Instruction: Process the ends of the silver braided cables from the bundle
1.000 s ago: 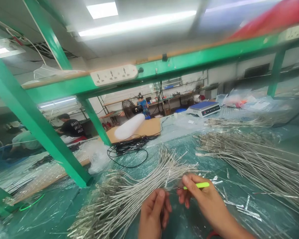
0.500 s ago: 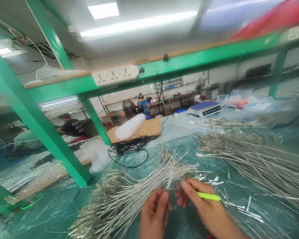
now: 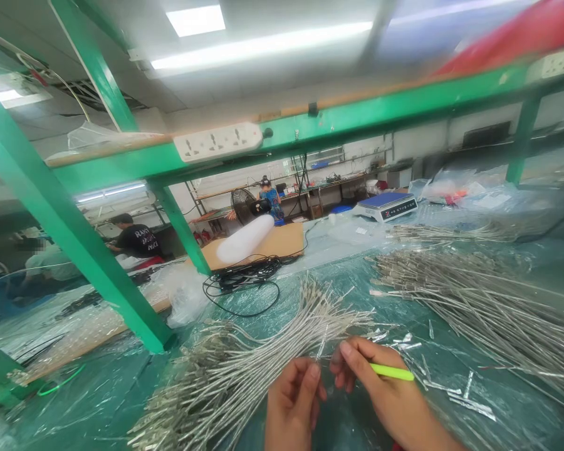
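My left hand (image 3: 295, 401) is closed, thumb and fingertips pinched around a thin silvery foil strip (image 3: 323, 343) whose end pokes up above them. Its lower part is hidden by the fingers. Close beside it on the right, my right hand (image 3: 380, 382) is closed around a slim tool with a bright yellow-green handle (image 3: 393, 372); the handle sticks out behind the thumb, and the tip is too small to make out. Just beyond both hands lies a bundle of braided silvery cables (image 3: 263, 351), spreading toward the lower left.
Foil scraps (image 3: 472, 401) are scattered on the green tabletop to the right. Another cable pile (image 3: 479, 307) lies farther right. Behind are a coil of black cable (image 3: 249, 275), a scale (image 3: 386, 205) and a green frame post (image 3: 89, 238). Several people sit or stand in the background.
The foil strip in my left fingers has shifted slightly and now stands up a bit longer. Both hands have barely moved.
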A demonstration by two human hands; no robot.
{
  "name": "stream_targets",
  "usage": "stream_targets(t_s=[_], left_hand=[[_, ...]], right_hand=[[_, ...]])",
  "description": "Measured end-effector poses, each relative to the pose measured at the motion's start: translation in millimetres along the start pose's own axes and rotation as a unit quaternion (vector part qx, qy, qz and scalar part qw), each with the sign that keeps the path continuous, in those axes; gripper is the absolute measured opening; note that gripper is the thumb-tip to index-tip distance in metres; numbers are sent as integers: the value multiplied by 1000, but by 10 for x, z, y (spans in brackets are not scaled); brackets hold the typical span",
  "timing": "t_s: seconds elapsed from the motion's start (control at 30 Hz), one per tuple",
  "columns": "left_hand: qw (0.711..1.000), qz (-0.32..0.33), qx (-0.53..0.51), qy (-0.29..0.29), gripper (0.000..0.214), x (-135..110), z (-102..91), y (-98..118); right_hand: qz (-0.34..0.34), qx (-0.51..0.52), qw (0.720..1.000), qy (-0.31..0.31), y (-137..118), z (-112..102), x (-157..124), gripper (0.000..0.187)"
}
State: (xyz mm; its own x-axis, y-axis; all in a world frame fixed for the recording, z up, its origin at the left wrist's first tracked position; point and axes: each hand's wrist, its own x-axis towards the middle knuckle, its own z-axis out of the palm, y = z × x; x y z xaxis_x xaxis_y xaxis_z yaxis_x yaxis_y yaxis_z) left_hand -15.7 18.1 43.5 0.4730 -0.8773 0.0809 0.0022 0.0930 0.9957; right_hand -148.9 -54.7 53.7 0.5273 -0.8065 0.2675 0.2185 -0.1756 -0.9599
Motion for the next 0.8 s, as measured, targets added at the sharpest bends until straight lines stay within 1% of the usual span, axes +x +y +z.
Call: stream_targets(t_s=[0.23,0.4,0.5,0.6,0.7,0.8], left_hand=[[1000,1,4,-6,36,-5,-13,-40],[999,3,36,1,34,-14,-22,-46],[999,13,46,1,33,-17,-28,-60],[998,17,50,20,32,-27,-19,-58],[998,16,46,30,32,-38,1,-36],[1000,11,24,10,34,-34,14,-17]], right_hand=[[4,1,1000,9,-46,21,5,44],[8,-9,1000,9,-31,20,-5,44],[-28,-75,997,11,-15,21,-21,44],[-79,-139,987,15,-14,23,-37,42],[-96,-143,985,19,-13,25,-51,41],[-84,-111,990,23,0,27,-60,41]])
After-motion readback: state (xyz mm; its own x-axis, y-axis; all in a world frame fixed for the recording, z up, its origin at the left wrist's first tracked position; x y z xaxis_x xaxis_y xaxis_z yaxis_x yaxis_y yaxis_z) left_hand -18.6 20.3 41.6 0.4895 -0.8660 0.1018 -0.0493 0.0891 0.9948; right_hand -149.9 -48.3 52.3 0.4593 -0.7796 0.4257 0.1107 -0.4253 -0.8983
